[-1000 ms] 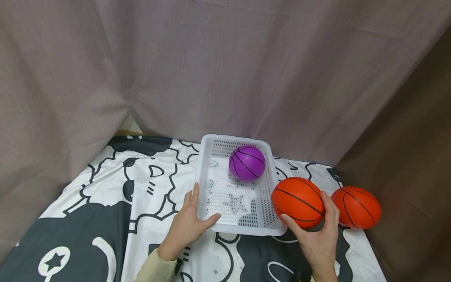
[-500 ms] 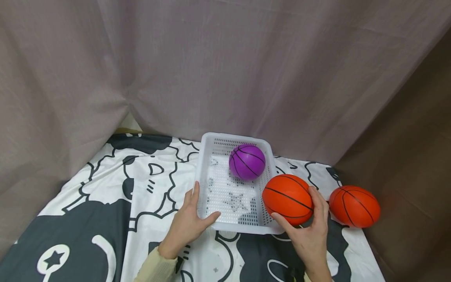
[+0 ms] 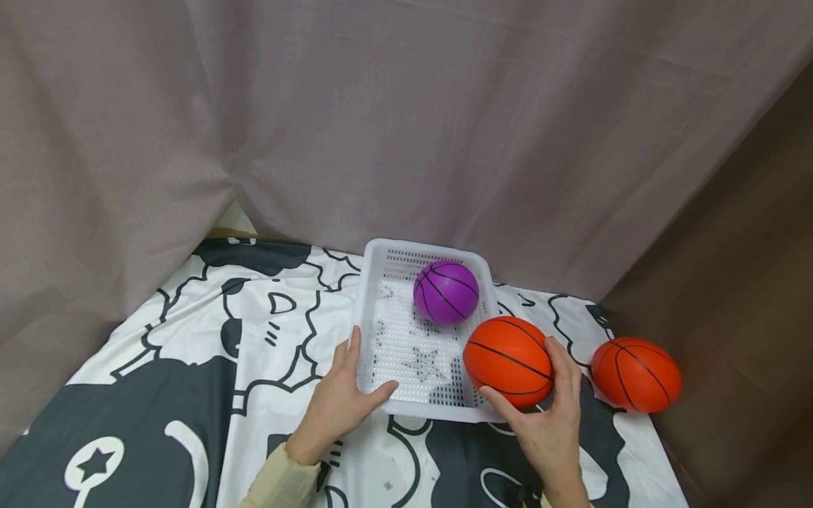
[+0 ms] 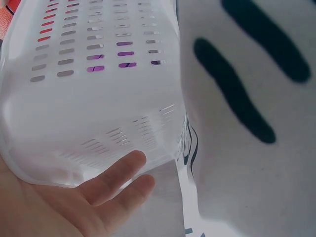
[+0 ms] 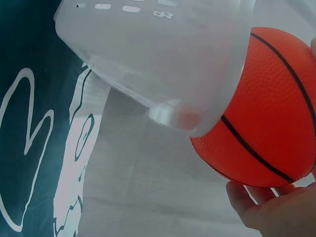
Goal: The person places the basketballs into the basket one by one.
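My right hand [image 3: 549, 416] grips an orange toy basketball [image 3: 507, 361] between thumb and fingers. The ball overlaps the right rim of a white perforated plastic basket [image 3: 425, 410], near its front corner. In the right wrist view the orange ball [image 5: 276, 113] sits close against the basket wall [image 5: 148, 64]; whether they touch I cannot tell. My left hand [image 3: 339, 402] rests at the basket's front left corner, its fingers straight along the outside, the thumb stretched toward the rim. Inside the basket, toward the back, lies a purple toy basketball [image 3: 446, 293].
A second orange toy basketball [image 3: 636, 375] lies on the cloth to the right of my right hand. The black-and-white patterned cloth [image 3: 159, 423] covers the surface. Grey-brown curtains [image 3: 381, 127] hang behind, and a darker one [image 3: 737, 317] hangs on the right.
My right hand has moved left with the orange basketball, from beside the basket to over its right rim. The left hand, basket and purple ball stay in place.
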`<state>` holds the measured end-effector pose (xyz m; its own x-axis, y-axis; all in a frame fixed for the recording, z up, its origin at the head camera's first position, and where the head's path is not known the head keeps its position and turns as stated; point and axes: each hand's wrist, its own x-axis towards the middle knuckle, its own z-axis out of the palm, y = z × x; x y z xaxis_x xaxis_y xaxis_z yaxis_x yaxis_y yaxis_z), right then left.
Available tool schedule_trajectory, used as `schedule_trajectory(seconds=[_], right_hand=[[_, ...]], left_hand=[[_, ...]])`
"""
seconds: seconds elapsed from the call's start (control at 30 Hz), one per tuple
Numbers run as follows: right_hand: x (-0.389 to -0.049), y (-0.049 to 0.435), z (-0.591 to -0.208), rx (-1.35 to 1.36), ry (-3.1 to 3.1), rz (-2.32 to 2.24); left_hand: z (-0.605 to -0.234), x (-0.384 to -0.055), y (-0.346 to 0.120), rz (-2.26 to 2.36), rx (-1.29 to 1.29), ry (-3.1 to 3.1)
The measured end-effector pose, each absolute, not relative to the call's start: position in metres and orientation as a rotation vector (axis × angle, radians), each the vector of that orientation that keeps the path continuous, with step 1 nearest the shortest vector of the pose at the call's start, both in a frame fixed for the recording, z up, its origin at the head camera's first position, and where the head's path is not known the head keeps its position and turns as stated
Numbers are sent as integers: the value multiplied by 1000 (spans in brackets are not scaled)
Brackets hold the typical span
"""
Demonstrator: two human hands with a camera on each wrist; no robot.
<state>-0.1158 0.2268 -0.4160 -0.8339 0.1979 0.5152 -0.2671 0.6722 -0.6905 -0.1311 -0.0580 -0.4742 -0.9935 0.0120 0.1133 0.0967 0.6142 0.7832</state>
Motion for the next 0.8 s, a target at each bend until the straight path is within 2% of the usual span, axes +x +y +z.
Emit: schedule_trajectory(seconds=[0.8], right_hand=[[-121, 209, -431, 170, -2455, 1144]], left_hand=[[-471, -129, -57, -1325, -54, -2754]])
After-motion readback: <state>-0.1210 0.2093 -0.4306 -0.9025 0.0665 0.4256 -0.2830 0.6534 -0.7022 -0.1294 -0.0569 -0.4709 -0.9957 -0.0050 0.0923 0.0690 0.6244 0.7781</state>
